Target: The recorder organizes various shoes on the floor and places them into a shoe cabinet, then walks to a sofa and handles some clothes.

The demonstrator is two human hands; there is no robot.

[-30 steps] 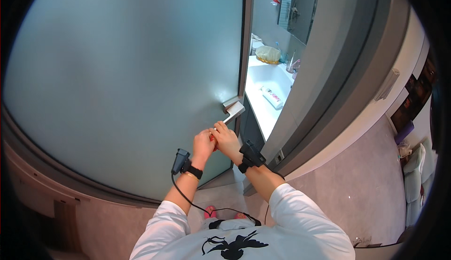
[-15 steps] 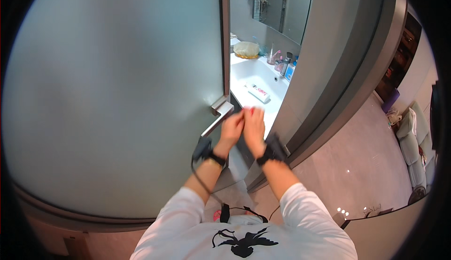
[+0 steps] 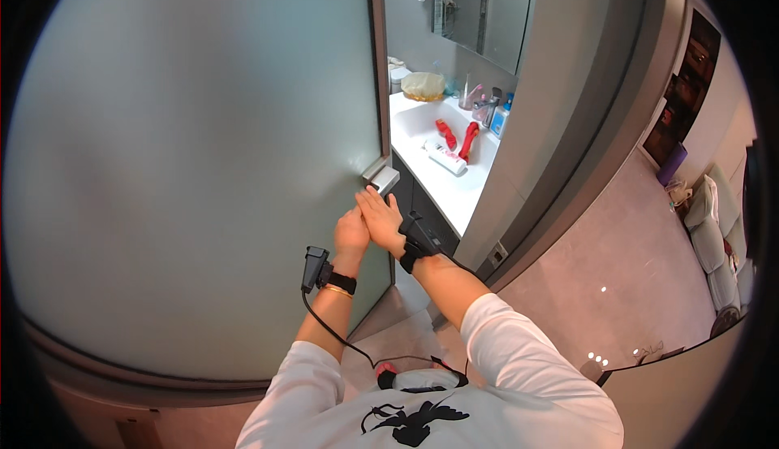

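Observation:
A frosted glass door (image 3: 203,140) fills the left side, with a silver lever handle (image 3: 388,179) at its edge. My left hand (image 3: 352,230) is closed round the handle's lower part, which the hands mostly hide. My right hand (image 3: 381,220) lies against the left one over the handle, fingers stretched and thumb apart. Beyond the door edge, two red crumpled strips, one on the left (image 3: 445,134) and one on the right (image 3: 469,142), lie in the white washbasin (image 3: 415,124). A white tube (image 3: 445,158) rests beside them.
Behind the basin stand a faucet (image 3: 488,106), a blue-labelled bottle (image 3: 501,119), cups and a pale shower cap (image 3: 423,85). A mirror cabinet (image 3: 487,10) hangs above. The door frame (image 3: 584,140) rises on my right, with a sofa (image 3: 714,246) farther off.
My hands have moved left and down from near the basin edge to the door handle. The red strips, earlier only a bit of red at my fingers, now lie in the basin.

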